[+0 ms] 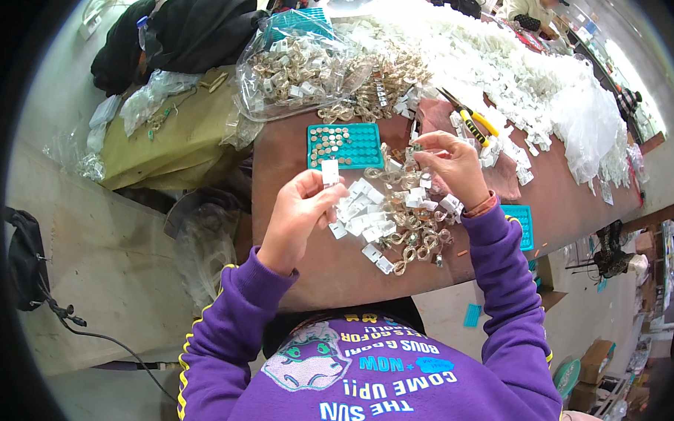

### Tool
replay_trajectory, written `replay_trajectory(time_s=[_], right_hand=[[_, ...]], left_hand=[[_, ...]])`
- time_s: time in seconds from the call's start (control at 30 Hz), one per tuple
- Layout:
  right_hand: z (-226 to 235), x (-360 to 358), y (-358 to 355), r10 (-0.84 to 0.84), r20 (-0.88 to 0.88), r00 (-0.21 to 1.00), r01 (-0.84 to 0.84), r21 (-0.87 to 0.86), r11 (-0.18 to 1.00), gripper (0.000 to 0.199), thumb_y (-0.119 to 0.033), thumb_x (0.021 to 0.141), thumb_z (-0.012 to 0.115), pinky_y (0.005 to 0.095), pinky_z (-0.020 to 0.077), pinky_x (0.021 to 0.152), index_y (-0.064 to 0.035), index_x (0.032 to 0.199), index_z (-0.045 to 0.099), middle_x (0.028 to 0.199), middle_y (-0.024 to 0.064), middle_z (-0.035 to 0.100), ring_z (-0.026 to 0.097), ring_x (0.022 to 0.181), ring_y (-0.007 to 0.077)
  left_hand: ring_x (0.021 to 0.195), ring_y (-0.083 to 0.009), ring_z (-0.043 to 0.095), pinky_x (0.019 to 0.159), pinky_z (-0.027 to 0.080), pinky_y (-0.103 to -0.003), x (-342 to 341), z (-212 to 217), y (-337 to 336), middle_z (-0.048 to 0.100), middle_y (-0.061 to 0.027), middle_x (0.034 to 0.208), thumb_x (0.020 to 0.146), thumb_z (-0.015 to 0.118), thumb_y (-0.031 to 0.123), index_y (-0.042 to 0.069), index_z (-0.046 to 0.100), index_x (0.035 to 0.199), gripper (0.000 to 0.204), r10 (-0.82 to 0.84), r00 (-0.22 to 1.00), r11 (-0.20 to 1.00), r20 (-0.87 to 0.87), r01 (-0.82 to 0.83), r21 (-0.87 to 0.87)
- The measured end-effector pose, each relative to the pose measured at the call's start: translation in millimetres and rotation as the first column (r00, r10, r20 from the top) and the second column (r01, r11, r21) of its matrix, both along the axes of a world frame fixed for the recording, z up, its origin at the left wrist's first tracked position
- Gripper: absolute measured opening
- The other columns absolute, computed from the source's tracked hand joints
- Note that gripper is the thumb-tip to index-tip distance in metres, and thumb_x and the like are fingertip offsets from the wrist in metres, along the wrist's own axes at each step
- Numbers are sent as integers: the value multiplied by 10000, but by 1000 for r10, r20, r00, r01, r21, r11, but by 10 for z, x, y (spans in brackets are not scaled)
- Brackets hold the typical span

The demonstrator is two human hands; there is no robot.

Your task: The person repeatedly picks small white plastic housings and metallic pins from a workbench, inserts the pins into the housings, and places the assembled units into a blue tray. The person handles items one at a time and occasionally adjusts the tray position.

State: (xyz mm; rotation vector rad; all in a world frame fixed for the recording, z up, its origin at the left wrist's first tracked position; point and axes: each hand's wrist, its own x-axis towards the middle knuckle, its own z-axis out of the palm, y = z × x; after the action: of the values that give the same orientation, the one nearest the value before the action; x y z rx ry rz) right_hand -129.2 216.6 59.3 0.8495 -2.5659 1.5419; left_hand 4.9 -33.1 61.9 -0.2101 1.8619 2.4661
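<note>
Between the thumb and fingers of my left hand (pixel 296 213), a small white plastic piece (pixel 330 172) is held upright. My right hand (pixel 457 169) is raised over the table to the right, its fingertips pinched together; whatever they hold is too small to name. Below and between the hands lies a pile of flat white plastic pieces (pixel 363 211). Beside it, under my right hand, is a heap of clear coiled straps or cords (pixel 417 243) with white ends. Just beyond my left hand sits a turquoise tray (pixel 365 146) with round silvery discs in its left part.
Yellow-handled pliers (pixel 473 126) lie on a reddish cloth (pixel 438 119) beyond my right hand. A clear bag (pixel 297 72) of coiled pieces stands at the back, beside a large white heap (pixel 498 60). Another turquoise tray (pixel 526 226) is at the table's right edge. A person (pixel 533 13) sits far right.
</note>
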Motion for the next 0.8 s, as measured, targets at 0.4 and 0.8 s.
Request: replay_trajectory(time_s=[0.4,0.8], right_hand=[[-51,98,100,93,478,873,76,-323,943,203,-125,894,689,153,414,569,-18,1065,714,888,-2,702,539,666,-11],[10,320,224,-7,337,941,81,-207,975,187,-109,939,614,230,514,803,9,1064,687,1037,55,703,645,907,97]], left_hand=[[770,-101,603,731,529,-218,386,-160,296,655,-90,998,958,558,67,-17,569,1169,227,-97,976,863,194,-15,505],[818,-103,635,751,519,-216,514,-294,288,672,-76,1037,953,562,89,19,593,1179,239,-27,974,854,227,-95,511]])
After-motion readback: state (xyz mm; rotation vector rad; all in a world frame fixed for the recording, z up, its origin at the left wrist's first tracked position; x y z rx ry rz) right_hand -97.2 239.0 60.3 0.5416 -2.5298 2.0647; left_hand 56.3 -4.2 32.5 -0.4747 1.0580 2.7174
